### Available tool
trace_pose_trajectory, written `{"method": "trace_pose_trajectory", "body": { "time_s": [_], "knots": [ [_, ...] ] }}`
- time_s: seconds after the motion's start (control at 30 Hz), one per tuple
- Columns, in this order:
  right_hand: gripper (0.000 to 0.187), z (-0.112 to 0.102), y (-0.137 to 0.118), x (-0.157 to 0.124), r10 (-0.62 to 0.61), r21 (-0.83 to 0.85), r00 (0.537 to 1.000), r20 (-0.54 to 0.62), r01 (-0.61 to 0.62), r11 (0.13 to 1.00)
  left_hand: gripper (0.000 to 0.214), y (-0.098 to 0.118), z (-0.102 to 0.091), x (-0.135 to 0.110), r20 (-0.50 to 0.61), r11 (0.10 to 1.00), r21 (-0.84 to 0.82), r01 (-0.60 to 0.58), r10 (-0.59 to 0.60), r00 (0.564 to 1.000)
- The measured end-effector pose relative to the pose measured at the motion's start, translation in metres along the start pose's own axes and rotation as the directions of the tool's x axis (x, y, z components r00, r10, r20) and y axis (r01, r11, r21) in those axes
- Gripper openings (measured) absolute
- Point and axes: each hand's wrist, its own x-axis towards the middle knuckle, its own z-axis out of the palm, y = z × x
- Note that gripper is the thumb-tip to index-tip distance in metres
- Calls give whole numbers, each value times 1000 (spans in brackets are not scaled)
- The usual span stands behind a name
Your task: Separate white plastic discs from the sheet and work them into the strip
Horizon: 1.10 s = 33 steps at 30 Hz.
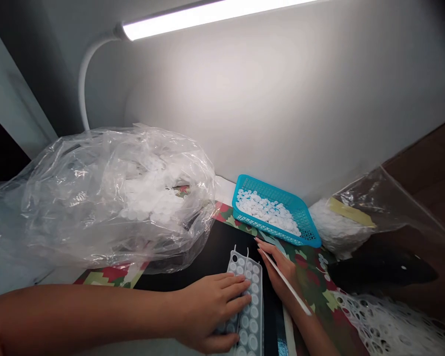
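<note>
My left hand (211, 311) lies with fingers spread on a pale plastic sheet (254, 311) holding rows of round white pieces, covering part of its left side. The sheet rests on a black mat (178, 277). Just right of it, my right hand (282, 272) is closed around a slim white stick (291, 289), which slants from the fingertips back over the wrist. The kind of tool cannot be made out. Ahead of this hand stands a blue plastic basket (241, 217) with many small white discs (267, 210) in it.
A large clear plastic bag (77, 198) with white pieces fills the left. Another clear bag (344, 227) with white contents and a yellow strip stands right of the basket. Ring-holed white plastic scraps (385, 316) lie at lower right. A lit tube lamp (207, 17) hangs above.
</note>
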Motion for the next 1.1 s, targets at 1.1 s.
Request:
{"method": "trace_pose_trajectory", "body": {
  "time_s": [1.1],
  "knots": [
    [12, -9, -1, -12, 95, 154, 992, -84, -82, 985, 72, 14, -20, 12, 216, 960, 143, 240, -266, 939]
  ]
}}
